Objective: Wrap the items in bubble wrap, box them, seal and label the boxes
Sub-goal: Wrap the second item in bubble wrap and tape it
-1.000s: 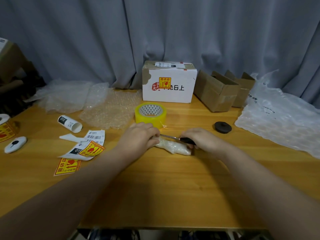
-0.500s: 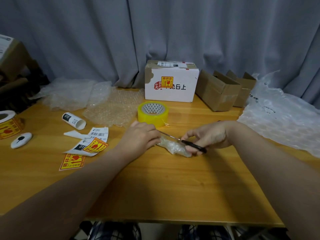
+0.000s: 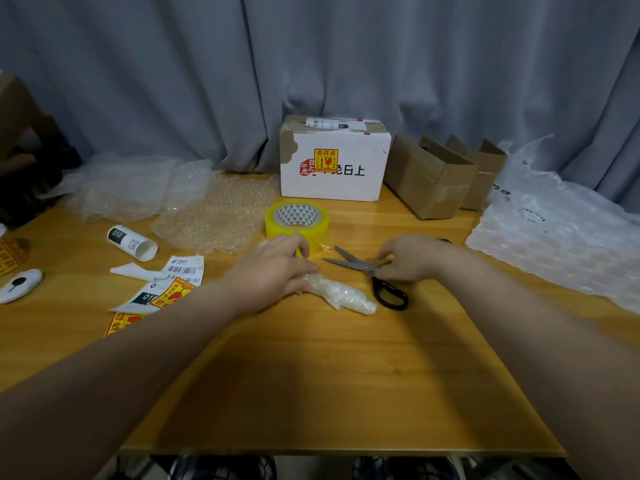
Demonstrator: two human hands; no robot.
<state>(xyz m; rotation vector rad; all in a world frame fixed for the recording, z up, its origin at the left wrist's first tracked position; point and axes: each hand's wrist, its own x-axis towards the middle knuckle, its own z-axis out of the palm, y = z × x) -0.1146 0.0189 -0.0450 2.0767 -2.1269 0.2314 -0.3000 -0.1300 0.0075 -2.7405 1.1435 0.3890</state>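
A small item wrapped in bubble wrap (image 3: 343,296) lies on the wooden table (image 3: 311,382) in the middle. My left hand (image 3: 277,268) grips its left end, fingers curled over it. Black-handled scissors (image 3: 388,294) lie just right of the bundle, blades apart and pointing left. My right hand (image 3: 405,258) pinches them near the pivot. A yellow tape roll (image 3: 298,223) sits right behind my left hand. A sealed white box (image 3: 334,168) with a fragile sticker stands at the back.
Two open brown boxes (image 3: 429,178) stand back right, beside a large air-cushion sheet (image 3: 554,237). Bubble wrap sheets (image 3: 214,216) lie back left. A white tube (image 3: 133,242), shipping labels and fragile stickers (image 3: 173,284), and a white device (image 3: 19,285) lie at left.
The scissors have come off the bundle and now lie flat on the table to its right. My right hand has shifted from the handles to the pivot. My left hand still holds the bundle.
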